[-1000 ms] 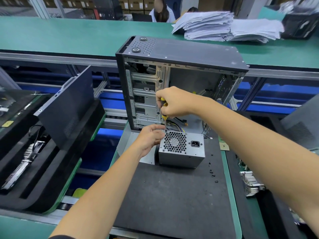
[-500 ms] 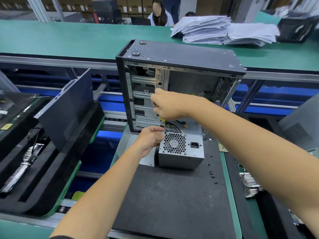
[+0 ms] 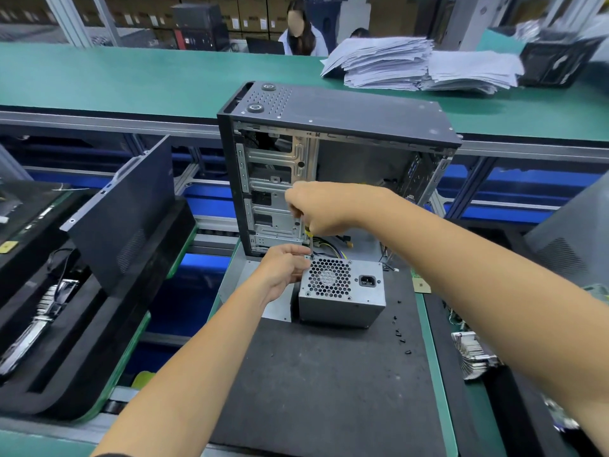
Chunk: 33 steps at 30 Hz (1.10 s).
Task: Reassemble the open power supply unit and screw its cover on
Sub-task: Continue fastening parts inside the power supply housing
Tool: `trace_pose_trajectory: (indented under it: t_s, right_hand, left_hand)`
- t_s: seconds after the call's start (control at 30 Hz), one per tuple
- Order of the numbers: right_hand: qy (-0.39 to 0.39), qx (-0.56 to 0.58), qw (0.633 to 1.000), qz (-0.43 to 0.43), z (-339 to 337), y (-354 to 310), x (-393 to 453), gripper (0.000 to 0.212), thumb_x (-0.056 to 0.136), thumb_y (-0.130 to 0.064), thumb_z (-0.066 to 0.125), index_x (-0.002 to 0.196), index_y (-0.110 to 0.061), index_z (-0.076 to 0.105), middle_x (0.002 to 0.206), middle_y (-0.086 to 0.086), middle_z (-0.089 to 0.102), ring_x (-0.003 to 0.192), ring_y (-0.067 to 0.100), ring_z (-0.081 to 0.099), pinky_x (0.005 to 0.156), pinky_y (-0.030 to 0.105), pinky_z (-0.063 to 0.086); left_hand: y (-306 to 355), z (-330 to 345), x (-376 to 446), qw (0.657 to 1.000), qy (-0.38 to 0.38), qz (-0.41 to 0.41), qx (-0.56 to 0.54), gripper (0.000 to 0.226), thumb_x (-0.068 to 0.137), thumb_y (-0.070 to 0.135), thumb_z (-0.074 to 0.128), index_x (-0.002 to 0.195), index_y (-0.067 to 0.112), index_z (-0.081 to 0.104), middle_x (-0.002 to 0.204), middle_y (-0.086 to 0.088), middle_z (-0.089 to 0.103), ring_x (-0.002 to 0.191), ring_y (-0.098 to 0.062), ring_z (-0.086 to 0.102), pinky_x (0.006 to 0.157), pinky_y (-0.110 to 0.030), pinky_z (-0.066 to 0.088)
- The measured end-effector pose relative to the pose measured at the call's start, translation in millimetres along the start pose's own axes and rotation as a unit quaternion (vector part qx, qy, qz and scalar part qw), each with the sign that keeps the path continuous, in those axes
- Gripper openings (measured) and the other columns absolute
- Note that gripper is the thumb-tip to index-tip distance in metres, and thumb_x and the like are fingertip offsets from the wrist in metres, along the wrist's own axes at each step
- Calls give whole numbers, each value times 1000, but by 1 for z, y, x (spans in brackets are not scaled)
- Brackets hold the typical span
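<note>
Because the screwdriver (image 3: pixel 310 240) needed steadiness, our left hand (image 3: pixel 284 269) braced the power supply unit (image 3: pixel 342 291) at the frame's centre while our right hand (image 3: pixel 321 209) gripped the handle.

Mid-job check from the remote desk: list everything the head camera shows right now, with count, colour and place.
power supply unit: one, grey, on the black mat, fan grille facing the camera.
screwdriver: one, yellow handle, tip at the unit's top left corner.
loose screws: several, black, on the mat right of the unit.
black mat: one, centre of the bench.
computer case: one, black, open side facing the camera, behind the unit.
side panel: one, black, leaning at left.
paper stacks: two, white, far green table.
left hand: steadies the unit's left edge.
right hand: grips the screwdriver.
</note>
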State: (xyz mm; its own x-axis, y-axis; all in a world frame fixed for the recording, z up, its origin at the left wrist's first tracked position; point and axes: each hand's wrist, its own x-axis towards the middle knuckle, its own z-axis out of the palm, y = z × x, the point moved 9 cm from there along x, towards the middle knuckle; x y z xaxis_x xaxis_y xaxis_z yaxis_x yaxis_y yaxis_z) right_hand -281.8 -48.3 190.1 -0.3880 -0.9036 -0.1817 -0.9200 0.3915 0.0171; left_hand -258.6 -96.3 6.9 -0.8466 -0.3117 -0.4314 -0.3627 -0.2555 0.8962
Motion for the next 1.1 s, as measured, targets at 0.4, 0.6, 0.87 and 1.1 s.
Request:
trace_pose_trajectory:
  t_s: [0.4, 0.6, 0.87, 1.1]
  right_hand:
    - [12, -12, 1000, 21, 1, 7, -2, 8, 91, -14, 50, 97, -8, 52, 101, 6, 45, 78, 25, 54, 67, 39, 48]
    - [57, -26, 997, 32, -5, 8, 3, 22, 93, -19, 57, 76, -7, 51, 76, 9, 56, 66, 24, 55, 53, 33, 44]
    - [16, -25, 999, 39, 0, 7, 2, 15, 96, -22, 48, 95, -8, 49, 93, 7, 47, 75, 27, 53, 63, 39, 44]
    - [43, -29, 998, 28, -8, 4, 1, 14, 90, -13, 57, 78, -8, 53, 79, 9, 55, 69, 24, 58, 55, 34, 49]
  left_hand:
    - [-4, 0, -2, 1000, 3, -1, -31, 22, 86, -9, 59, 101, 7, 62, 88, -12, 64, 73, -22, 61, 71, -33, 53]
    - [-3, 0, 0, 1000, 7, 2, -15, 21, 87, -8, 60, 98, 10, 63, 90, -11, 65, 73, -20, 63, 68, -30, 53]
    - [-2, -2, 2, 1000, 11, -12, 0, 21, 86, -9, 60, 95, 9, 65, 75, -6, 67, 63, -16, 62, 64, -30, 52]
    - [-3, -1, 3, 1000, 19, -18, -16, 22, 85, -10, 60, 93, 10, 65, 68, -4, 71, 61, -15, 65, 62, -30, 54]
